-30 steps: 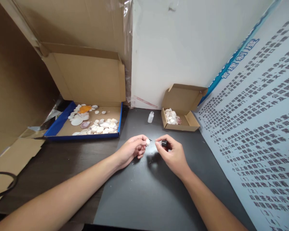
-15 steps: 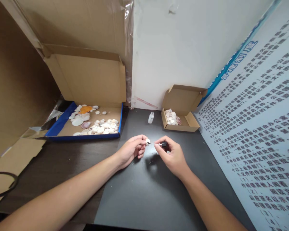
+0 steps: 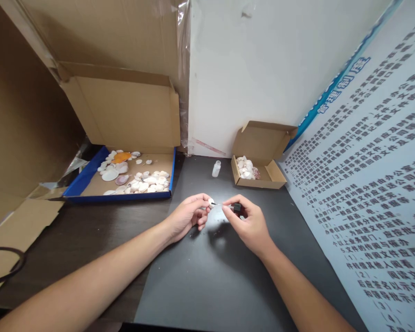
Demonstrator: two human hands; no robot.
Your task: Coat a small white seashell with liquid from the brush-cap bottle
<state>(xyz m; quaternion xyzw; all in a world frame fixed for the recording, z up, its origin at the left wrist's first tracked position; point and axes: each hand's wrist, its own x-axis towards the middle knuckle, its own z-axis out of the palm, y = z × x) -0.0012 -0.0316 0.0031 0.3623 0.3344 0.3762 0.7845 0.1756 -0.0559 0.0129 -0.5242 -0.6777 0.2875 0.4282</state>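
Note:
Between thumb and fingers, my left hand (image 3: 191,216) pinches a small white shell (image 3: 211,202) over the dark grey mat (image 3: 193,281). My right hand (image 3: 246,222) is closed on a thin brush (image 3: 218,204) with a black cap (image 3: 237,209); its dark tip points left and meets the shell, though whether it touches is too small to tell. Beyond the hands, a small open glass bottle (image 3: 216,169) with whitish contents stands upright on the mat.
At the left lies an open blue-edged box (image 3: 119,198) holding many shells. A smaller open cardboard box (image 3: 259,184) with shells stands at the back right. Tiny crumbs dot the mat below my hands. A printed poster (image 3: 373,152) lines the right side.
The shell and brush have shifted slightly between my fingers, and the black cap sits a little further right, more covered by my right hand. My left hand has hardly moved.

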